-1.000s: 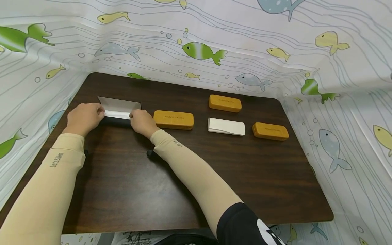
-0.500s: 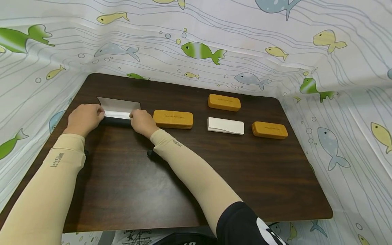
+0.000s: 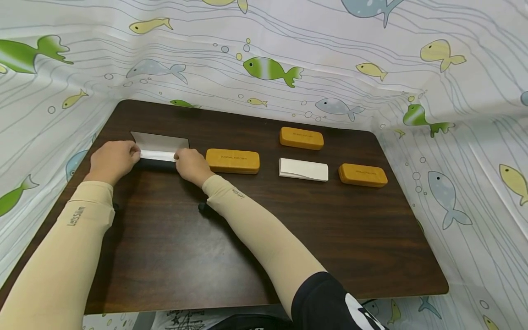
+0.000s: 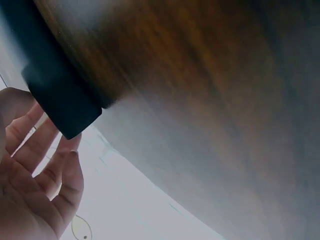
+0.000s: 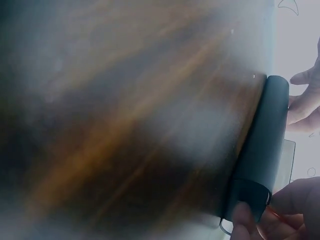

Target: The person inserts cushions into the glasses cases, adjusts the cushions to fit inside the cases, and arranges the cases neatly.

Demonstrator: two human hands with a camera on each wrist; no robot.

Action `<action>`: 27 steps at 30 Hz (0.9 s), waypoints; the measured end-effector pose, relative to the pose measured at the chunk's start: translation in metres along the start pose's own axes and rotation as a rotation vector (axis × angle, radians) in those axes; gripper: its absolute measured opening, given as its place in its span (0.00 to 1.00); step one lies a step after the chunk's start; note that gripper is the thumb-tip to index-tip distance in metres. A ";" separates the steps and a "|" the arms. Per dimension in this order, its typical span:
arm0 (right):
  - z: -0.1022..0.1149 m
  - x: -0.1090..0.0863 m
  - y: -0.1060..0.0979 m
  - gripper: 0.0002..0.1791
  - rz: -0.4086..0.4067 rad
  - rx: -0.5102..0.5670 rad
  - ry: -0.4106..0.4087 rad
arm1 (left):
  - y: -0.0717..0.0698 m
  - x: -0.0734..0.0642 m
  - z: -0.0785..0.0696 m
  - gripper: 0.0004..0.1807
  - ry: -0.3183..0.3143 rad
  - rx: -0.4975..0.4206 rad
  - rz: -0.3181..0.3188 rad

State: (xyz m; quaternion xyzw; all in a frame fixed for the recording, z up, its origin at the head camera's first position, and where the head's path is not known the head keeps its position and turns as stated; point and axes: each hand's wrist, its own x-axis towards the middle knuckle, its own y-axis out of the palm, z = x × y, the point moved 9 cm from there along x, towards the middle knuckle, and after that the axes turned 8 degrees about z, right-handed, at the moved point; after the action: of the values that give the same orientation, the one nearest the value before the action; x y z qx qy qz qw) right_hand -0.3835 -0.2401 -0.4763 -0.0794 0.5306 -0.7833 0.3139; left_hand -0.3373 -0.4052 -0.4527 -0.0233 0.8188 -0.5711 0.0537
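Note:
A dark glasses case (image 5: pixel 262 135) lies at the left of the table, its flap (image 3: pixel 161 140) raised at the back, pale on the inside. Along its opening runs a bright white strip (image 3: pixel 157 155). My left hand (image 3: pixel 114 160) grips the left end, thumb at the top edge and fingers behind, as the left wrist view shows. At the other end my right hand (image 3: pixel 192 166) grips the case, one finger over its end face in the right wrist view. What lies inside the case is hidden.
Right of my right hand lies a yellow case (image 3: pixel 233 161). Farther right are a white folded case (image 3: pixel 303 170), another yellow case (image 3: pixel 302 138) behind it and a yellow case (image 3: pixel 363 175) beside it. Fish-printed sheeting (image 3: pixel 222 87) rises behind the brown table (image 3: pixel 288 247).

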 end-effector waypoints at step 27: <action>-0.003 -0.003 -0.030 0.25 -0.235 0.032 -0.014 | -0.015 0.017 0.005 0.36 -0.026 -0.115 0.023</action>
State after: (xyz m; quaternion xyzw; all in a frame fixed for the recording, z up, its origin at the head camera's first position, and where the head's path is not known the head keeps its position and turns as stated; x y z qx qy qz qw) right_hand -0.3954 -0.2288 -0.4505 -0.1414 0.5030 -0.8225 0.2249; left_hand -0.3538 -0.4171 -0.4411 -0.0241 0.8497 -0.5222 0.0694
